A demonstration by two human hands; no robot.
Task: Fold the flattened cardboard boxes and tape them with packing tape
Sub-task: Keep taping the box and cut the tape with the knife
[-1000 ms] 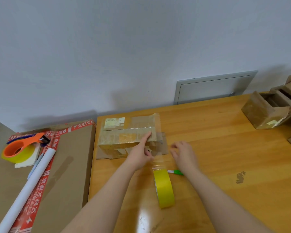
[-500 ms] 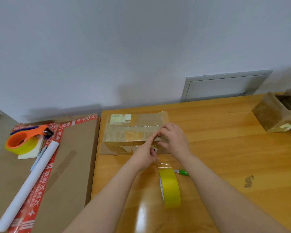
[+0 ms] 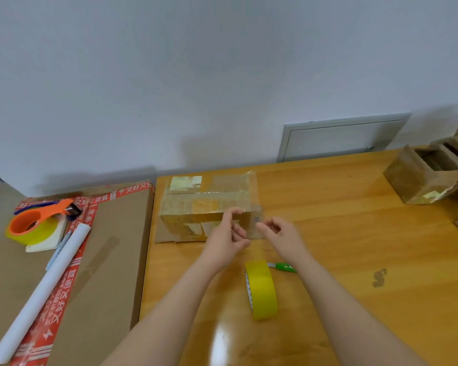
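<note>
A small folded cardboard box (image 3: 196, 207) lies on the wooden table (image 3: 354, 247), with clear tape shining over its top and hanging past its right end. My left hand (image 3: 226, 236) is at the box's front right corner, index fingertip on the top edge and other fingers curled. My right hand (image 3: 280, 231) hovers just right of the box, fingers loosely curled and apart, close to the overhanging tape; whether it touches the tape is unclear. A yellow tape roll (image 3: 261, 289) stands on edge between my forearms. A green cutter (image 3: 283, 266) lies beside it.
A large flat carton (image 3: 109, 260) with red printed tape sits at the left, carrying an orange tape dispenser (image 3: 35, 223), a white paper roll (image 3: 43, 283) and a pen. Several taped small boxes (image 3: 421, 178) stand at the table's far right. A grey wall hatch (image 3: 339, 138) is behind.
My right hand has come off the box's right corner and moved right. My left hand has stayed at the front corner. The view has shifted a little.
</note>
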